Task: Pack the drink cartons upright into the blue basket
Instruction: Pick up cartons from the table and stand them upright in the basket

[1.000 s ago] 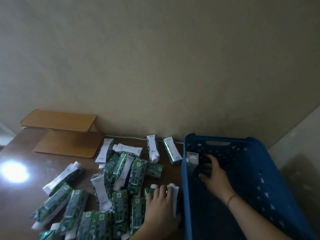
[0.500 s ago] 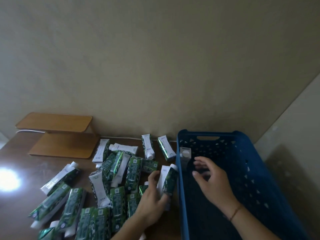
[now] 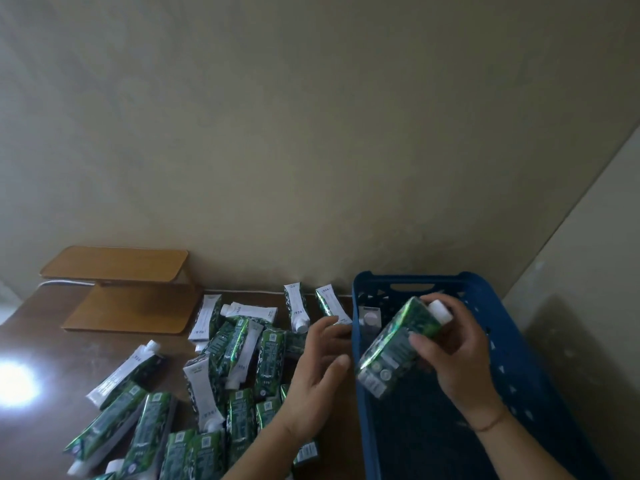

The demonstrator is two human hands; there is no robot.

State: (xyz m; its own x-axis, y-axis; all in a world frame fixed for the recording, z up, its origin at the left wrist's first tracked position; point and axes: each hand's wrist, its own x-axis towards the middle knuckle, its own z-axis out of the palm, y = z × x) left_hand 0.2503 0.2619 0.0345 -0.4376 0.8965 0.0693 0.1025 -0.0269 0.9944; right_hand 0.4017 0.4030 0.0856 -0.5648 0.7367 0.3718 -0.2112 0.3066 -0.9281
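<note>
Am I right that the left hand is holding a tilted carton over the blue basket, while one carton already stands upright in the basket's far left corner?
Not quite: the head view shows the right hand holding the tilted carton over the blue basket; the left hand is open and holds nothing. One upright carton does stand in the basket's far left corner.

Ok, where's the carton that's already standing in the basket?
In the head view, the standing carton sits in the blue basket's far left corner, against its left wall, just beyond the tilted carton the right hand holds.
</note>
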